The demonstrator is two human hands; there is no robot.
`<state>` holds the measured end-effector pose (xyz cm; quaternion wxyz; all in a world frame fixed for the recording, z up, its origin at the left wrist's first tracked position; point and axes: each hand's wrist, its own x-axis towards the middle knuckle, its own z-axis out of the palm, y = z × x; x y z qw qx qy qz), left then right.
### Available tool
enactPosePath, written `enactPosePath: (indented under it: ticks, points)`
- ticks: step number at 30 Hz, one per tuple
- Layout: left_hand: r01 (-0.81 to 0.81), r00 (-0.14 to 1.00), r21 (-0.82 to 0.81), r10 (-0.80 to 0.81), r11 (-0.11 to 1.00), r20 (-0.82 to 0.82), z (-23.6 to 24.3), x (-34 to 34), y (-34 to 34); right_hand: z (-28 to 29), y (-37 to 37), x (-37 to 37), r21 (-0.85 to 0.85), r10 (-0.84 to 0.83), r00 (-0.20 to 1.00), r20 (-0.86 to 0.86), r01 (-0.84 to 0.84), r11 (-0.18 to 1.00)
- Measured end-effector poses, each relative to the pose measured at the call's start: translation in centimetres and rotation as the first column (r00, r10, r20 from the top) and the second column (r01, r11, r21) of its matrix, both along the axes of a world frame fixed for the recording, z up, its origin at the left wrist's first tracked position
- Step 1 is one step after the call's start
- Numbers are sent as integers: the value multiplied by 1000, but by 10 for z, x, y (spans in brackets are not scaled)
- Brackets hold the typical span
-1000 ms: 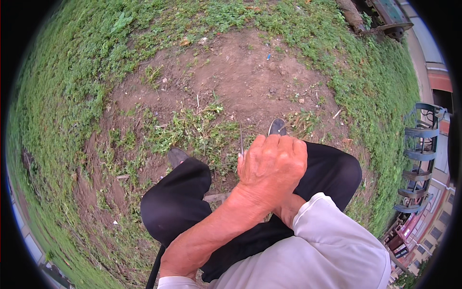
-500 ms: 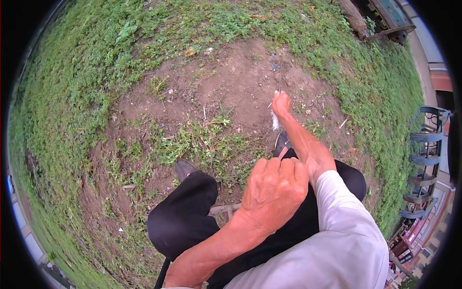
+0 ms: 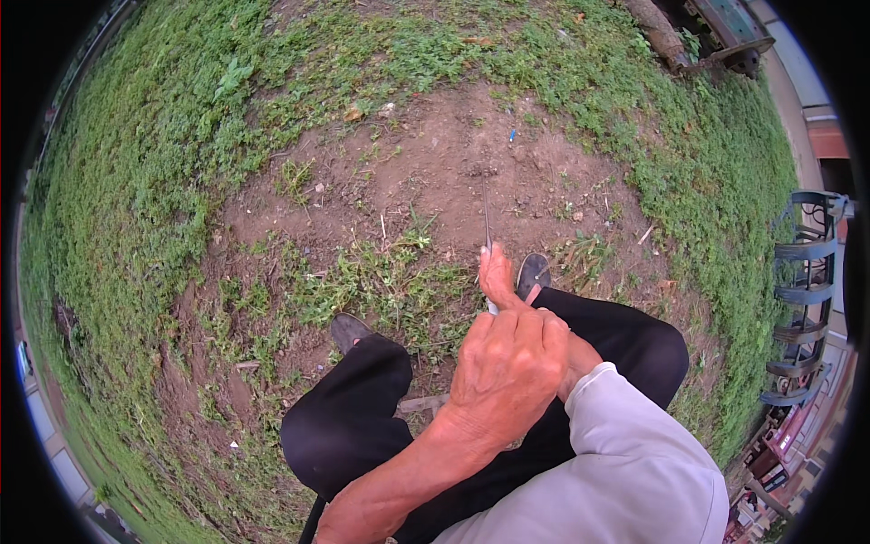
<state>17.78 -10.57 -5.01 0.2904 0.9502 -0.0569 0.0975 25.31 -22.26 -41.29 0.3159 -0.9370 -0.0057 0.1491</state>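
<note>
My right hand is closed around a hand tool with a thin dark metal shaft. Its far tip rests on brown soil, where a little loose dirt hides the end. A bit of white, perhaps its grip, shows below the hand. Closer to me, my left hand is a closed fist above my right forearm, covering part of it. What the left fingers hold, if anything, is hidden. Loose and rooted weeds lie in front of my feet, left of the tool.
My sandalled feet are set apart on the ground. Green ground cover surrounds the bare patch. A small blue scrap lies beyond the tool. Curved blue metal bars stand at right, and a log lies at the far right.
My right hand has drawn the tool toward me and slightly left, its tip dragging nearer across the soil. The left fist has moved slightly down and left.
</note>
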Motion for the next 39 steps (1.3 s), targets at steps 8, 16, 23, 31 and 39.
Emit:
enactPosePath:
  ticks: [8,16,23,31,39]
  points:
    - [36,999,-6,-36,999,-16,-5,0,0,-40,-58,79,-42,-331,926,181,344,938]
    - [38,999,-12,-38,999,-19,-1,2,-1,-32,-20,216,-31,-370,918,141,378,925]
    - [52,999,23,-52,998,-5,-4,6,-4,-37,-14,101,72,-199,972,124,191,979]
    - [48,995,14,-47,999,-86,-3,1,-2,-42,-32,96,-13,-297,951,85,299,954]
    - [33,995,13,-31,999,-95,-6,2,3,-23,-20,253,-110,-326,942,79,333,936]
